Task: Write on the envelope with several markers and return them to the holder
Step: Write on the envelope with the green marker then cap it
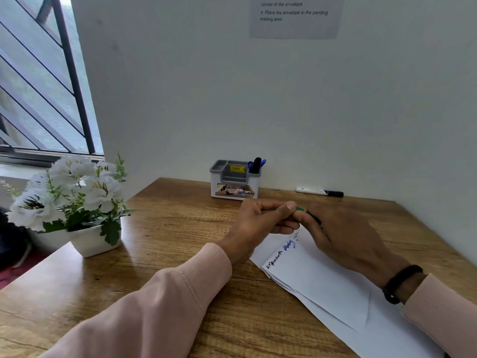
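A white envelope [325, 282] lies slanted on the wooden desk [165, 228], with black and blue writing near its far left end. Above that end, my left hand [260, 223] and my right hand [346, 233] meet on a green marker [300, 209]; only a short green piece shows between the fingertips, the rest is hidden in my right hand. The grey and white holder [233, 180] stands at the wall behind my hands, with a black and a blue marker [256, 165] upright in its right compartment.
A white marker with a black cap [320, 191] lies along the wall right of the holder. A white pot of white flowers [77, 202] stands at the desk's left edge. A printed sheet [295, 15] hangs on the wall; a barred window is at the left.
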A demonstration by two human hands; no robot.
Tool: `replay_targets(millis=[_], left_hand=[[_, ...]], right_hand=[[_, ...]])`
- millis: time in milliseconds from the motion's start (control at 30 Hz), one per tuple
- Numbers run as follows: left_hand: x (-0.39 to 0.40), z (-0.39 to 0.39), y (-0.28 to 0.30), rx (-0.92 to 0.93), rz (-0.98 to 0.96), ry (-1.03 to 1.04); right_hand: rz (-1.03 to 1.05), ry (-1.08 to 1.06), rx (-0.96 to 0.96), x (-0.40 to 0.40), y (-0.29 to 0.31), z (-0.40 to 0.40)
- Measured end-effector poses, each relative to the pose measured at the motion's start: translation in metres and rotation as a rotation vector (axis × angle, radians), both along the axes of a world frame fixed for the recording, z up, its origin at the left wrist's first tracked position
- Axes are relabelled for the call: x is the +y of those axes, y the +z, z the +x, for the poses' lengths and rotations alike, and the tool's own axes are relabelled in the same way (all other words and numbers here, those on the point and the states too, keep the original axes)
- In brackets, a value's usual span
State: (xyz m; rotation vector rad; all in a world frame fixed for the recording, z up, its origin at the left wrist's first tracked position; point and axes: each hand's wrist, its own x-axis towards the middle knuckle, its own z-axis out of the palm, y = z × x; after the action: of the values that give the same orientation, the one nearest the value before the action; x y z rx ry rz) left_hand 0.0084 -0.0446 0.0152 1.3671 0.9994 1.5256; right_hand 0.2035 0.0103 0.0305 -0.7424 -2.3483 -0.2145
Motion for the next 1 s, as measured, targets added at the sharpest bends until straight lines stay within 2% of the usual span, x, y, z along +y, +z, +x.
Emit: replay_targets(millis=[200,267,433,500,533,567,600,667,700,833,1000], left_hand=[[-0.001,-0.005,0.008,-0.049,-0.055,0.03],[0.0,-0.008,0.013,-0.14,-0.109,0.074],[0.001,-0.029,0.023,-0.646,-0.2,0.054],[0.002,-0.037,0.022,-0.698,-0.231,0.076],[0.003,-0.04,0.022,-0.618,-0.246,0.115],[0.005,-0.041,0.02,-0.435,-0.248,0.175],[0.005,-0.041,0.019,-0.166,-0.224,0.247],[0.005,-0.036,0.014,0.387,-0.104,0.36],[0.006,-0.032,0.011,0.576,-0.032,0.381],[0.002,-0.018,0.007,0.952,0.082,0.307],[-0.001,-0.015,0.006,1.132,0.079,0.162]], right_hand=[[-0.111,-0.079,-0.056,-0.001,0.005,0.004],[-0.194,-0.095,-0.012,-0.003,0.004,0.006],[-0.71,0.029,0.358,0.001,0.015,0.005],[-1.079,0.191,0.639,0.005,0.024,0.006],[-1.309,0.327,0.797,0.005,0.029,0.006],[-1.484,0.469,0.939,0.006,0.032,0.008],[-1.562,0.581,1.025,0.008,0.035,0.011],[-1.53,0.669,1.056,0.012,0.035,0.016],[-1.484,0.664,1.03,0.014,0.033,0.016],[-1.298,0.509,0.899,0.015,0.02,0.015],[-1.078,0.369,0.774,0.011,0.014,0.011]])
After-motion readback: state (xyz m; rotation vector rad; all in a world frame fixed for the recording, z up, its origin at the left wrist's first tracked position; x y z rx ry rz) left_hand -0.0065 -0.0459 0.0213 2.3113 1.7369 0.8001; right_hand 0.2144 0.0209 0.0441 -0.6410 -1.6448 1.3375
